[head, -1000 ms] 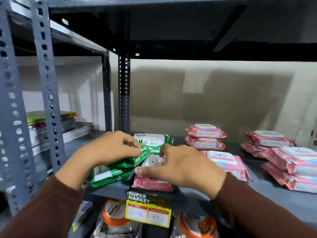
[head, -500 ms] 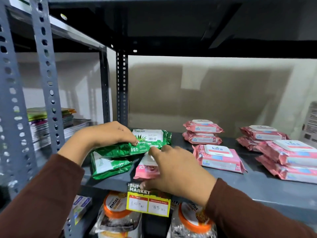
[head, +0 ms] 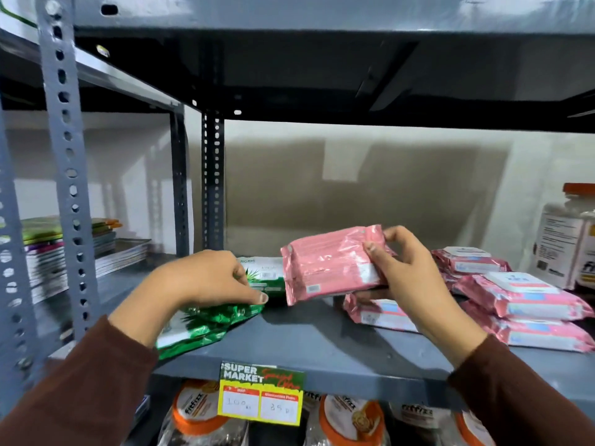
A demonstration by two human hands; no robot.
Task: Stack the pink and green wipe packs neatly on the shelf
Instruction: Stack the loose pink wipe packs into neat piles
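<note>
Right hand grips a pink pack; left hand pinches "ORIGAMI" green packs.

Both brown-sleeved arms reach forward: the left hand lies palm-down, fingers curled over a crinkled green foil wipe pack, while the raised right hand grips a glossy pink plastic wipe pack (thumb on top, fingers beneath).

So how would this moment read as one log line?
right hand: holds pink pack | left hand: on green packs | shelf
</note>
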